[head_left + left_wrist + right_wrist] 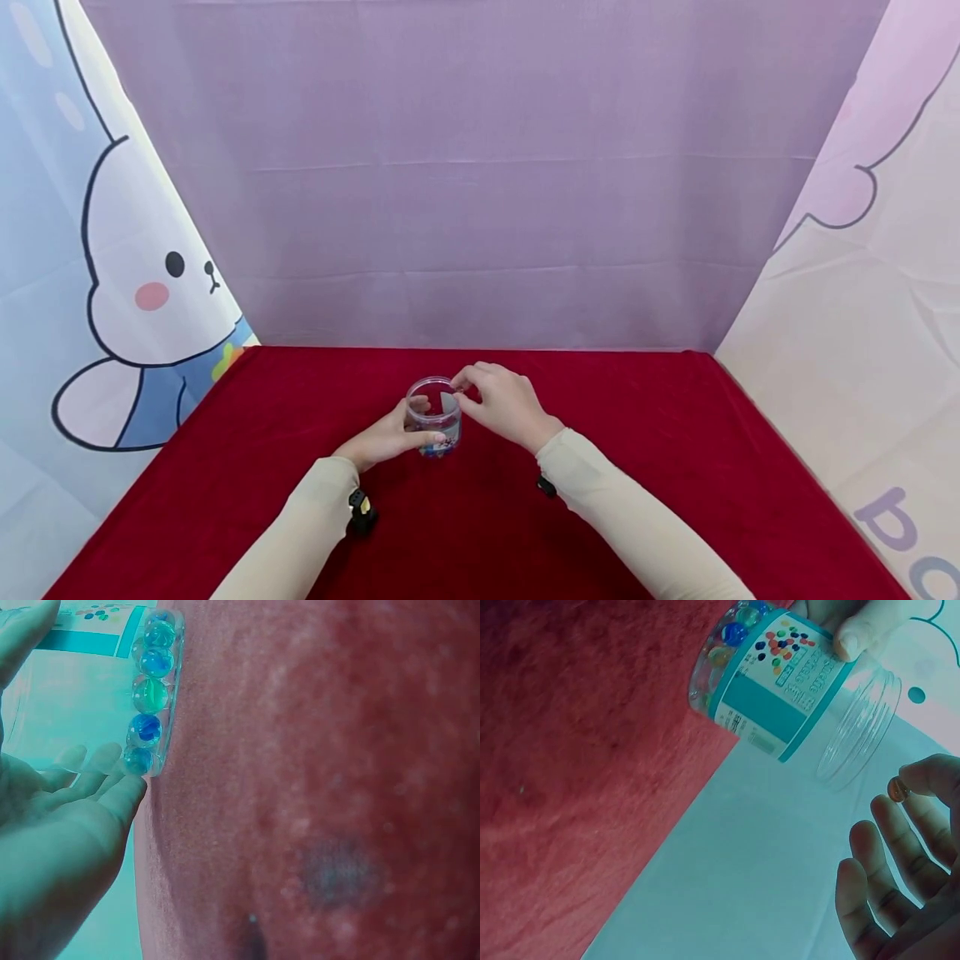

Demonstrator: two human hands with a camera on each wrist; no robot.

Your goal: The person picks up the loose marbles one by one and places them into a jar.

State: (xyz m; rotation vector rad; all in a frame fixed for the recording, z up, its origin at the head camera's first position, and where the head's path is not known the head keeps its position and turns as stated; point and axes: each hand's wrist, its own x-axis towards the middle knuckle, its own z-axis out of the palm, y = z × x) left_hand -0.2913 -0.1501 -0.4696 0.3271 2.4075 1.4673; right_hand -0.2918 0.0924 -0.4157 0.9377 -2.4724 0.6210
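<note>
A clear plastic jar (432, 423) without a lid stands close over the red cloth, gripped by my left hand (388, 437) with the thumb across its front and the fingers behind. Glass marbles (151, 696) in blue, green and clear lie along its bottom. Its paper label (776, 688) shows a teal band and pictures of coloured balls. Beside the open rim, my right hand (508, 405) pinches one small amber marble (898, 789) between thumb and index finger, while its other fingers spread apart.
Red cloth (637, 475) covers the table. A purple curtain (480, 183) hangs along the far edge, with a printed rabbit sheet (150, 225) at left and a pale printed sheet (862, 350) at right. Both forearms wear cream sleeves with black wrist devices.
</note>
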